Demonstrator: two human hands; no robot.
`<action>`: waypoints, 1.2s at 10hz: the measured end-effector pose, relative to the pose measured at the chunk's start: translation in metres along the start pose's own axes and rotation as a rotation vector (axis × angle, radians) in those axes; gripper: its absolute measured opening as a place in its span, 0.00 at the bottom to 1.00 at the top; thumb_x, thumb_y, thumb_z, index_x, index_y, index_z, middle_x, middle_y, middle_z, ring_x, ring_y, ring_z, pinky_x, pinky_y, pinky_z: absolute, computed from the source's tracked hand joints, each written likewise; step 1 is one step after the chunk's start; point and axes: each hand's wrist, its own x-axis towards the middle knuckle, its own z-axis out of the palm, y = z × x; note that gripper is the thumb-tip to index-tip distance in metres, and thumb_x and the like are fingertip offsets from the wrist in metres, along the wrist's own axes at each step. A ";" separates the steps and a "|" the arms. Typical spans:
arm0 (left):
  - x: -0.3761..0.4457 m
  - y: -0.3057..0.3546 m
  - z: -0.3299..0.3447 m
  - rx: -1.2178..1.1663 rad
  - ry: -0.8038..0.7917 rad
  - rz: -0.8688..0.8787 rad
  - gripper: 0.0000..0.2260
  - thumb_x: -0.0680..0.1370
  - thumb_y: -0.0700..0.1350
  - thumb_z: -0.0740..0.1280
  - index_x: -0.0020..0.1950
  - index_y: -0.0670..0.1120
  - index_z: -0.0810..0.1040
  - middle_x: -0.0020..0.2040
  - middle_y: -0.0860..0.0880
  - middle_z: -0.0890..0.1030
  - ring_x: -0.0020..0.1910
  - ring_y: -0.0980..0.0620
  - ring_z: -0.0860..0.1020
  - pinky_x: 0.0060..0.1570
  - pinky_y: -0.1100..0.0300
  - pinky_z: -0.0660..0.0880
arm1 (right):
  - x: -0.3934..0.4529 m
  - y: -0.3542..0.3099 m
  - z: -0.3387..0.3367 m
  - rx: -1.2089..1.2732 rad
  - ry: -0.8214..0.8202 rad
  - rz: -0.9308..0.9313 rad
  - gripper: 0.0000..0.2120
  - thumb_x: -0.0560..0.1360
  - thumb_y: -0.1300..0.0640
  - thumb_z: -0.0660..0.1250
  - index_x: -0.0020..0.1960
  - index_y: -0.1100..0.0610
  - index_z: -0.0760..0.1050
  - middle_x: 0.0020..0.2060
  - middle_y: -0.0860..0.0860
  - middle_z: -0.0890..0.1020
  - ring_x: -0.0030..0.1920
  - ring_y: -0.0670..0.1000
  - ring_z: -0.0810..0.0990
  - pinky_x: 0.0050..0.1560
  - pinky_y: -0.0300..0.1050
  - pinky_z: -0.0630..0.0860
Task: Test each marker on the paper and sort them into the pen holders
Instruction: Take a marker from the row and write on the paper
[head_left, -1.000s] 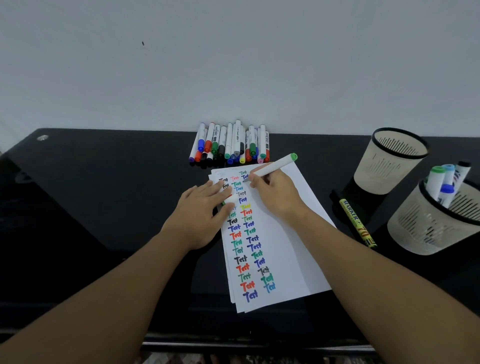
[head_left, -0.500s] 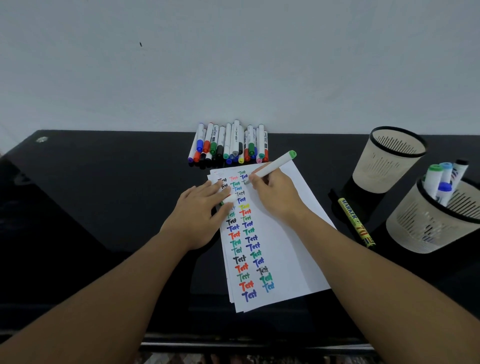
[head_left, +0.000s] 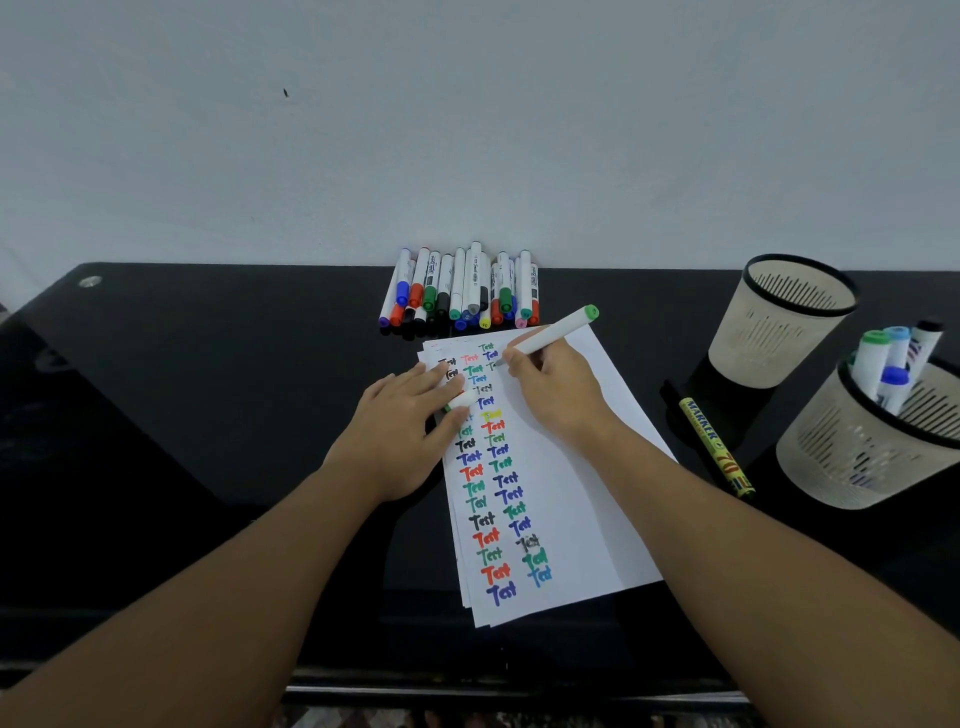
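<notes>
**Green marker tip on paper, writing test word**

My right hand grips a white marker with green end, fingers curled round the barrel, tip down on the top sheet of the paper stack near its far end, beside the second column of coloured "Test" words. My left hand lies flat on the left edge of the paper, fingers fairly straight; the marker's white cap sits tucked between index finger and thumb. Pile of untested markers lies at the far edge of the black table, against the wall. Two mesh pen holders on the right: far holder looks empty, near holder has several markers standing in it. Yellow marker lies flat on the table between paper and holders
</notes>
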 end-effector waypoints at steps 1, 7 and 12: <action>0.000 -0.001 0.001 0.003 0.000 0.001 0.25 0.84 0.63 0.52 0.80 0.58 0.63 0.81 0.57 0.59 0.80 0.58 0.52 0.79 0.53 0.47 | 0.000 0.000 0.000 -0.004 0.003 0.005 0.12 0.85 0.47 0.62 0.62 0.52 0.77 0.51 0.50 0.83 0.52 0.50 0.80 0.59 0.55 0.79; 0.000 0.001 0.000 -0.002 0.002 -0.005 0.25 0.84 0.63 0.52 0.80 0.58 0.63 0.81 0.57 0.59 0.80 0.58 0.53 0.79 0.53 0.48 | -0.001 0.000 -0.001 -0.019 0.003 0.002 0.12 0.85 0.48 0.61 0.61 0.54 0.76 0.50 0.49 0.82 0.50 0.49 0.80 0.56 0.54 0.80; -0.001 0.001 -0.001 -0.008 0.001 -0.002 0.25 0.84 0.63 0.52 0.80 0.58 0.63 0.81 0.57 0.59 0.80 0.57 0.52 0.79 0.52 0.48 | 0.000 0.002 0.000 -0.015 0.025 -0.009 0.11 0.85 0.48 0.61 0.61 0.54 0.75 0.50 0.49 0.81 0.48 0.45 0.79 0.51 0.48 0.77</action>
